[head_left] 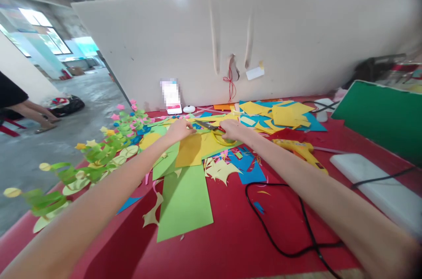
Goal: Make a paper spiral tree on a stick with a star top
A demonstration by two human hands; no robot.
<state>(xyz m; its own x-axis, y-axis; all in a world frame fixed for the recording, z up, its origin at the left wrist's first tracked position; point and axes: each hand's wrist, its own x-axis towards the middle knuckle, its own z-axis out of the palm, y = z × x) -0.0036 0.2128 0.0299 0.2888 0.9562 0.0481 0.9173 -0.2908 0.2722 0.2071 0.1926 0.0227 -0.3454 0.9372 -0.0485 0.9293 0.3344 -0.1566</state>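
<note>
Gripping scissors (205, 125), the right hand (231, 128) aims them toward ten o'clock; likely stiff, light, best held by the handles (225, 143). Left hand (180, 129) curled; grasp cannot be determined.

The bare, slender left forearm (115, 184) has a smooth outline, broad toward the lower edge of the view and tapering evenly to a narrow wrist. It terminates in the bare left hand (180, 128). The bare, slender right forearm (306, 184) has the same tapered form; its broad end is blurred. The bare right hand (233, 129) shows limited finger detail
</note>
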